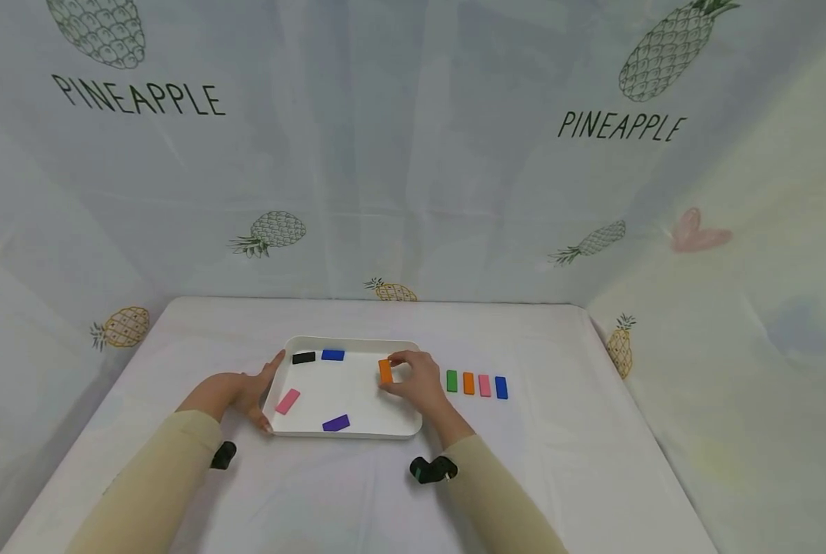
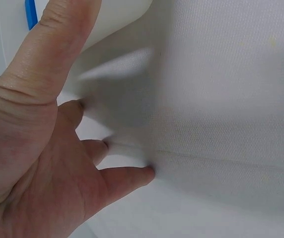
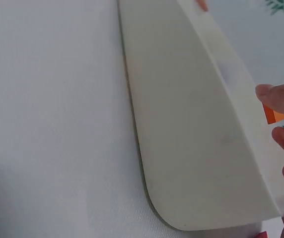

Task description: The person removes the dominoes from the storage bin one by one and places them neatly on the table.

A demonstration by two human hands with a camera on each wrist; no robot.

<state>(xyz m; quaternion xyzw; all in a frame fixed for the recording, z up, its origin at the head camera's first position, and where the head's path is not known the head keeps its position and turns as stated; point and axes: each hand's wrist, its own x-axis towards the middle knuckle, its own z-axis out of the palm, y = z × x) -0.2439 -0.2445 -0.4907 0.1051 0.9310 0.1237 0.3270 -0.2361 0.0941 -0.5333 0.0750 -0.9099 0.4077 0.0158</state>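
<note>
A white rectangular tray (image 1: pixel 358 388) lies on the table, its outer wall (image 3: pixel 186 109) filling the middle of the right wrist view. My right hand (image 1: pixel 418 381) pinches a small orange block (image 1: pixel 385 371) between thumb and fingers, over the tray's right part. At the tray's left end my left hand (image 1: pixel 250 391) rests with thumb and fingers spread along the side. In the tray are a black block (image 1: pixel 304 358) and a blue block (image 1: pixel 333 355) at the back, a pink block (image 1: pixel 288 401) at left and a purple block (image 1: pixel 336 423) near the front.
Right of the tray stands a row of a green block (image 1: pixel 451 381), a second orange block (image 1: pixel 468 383), a second pink block (image 1: pixel 484 385) and a second blue block (image 1: pixel 501 387). The table (image 1: pixel 558 469) has a white cover. Behind hangs a pineapple-print curtain (image 1: pixel 399 154).
</note>
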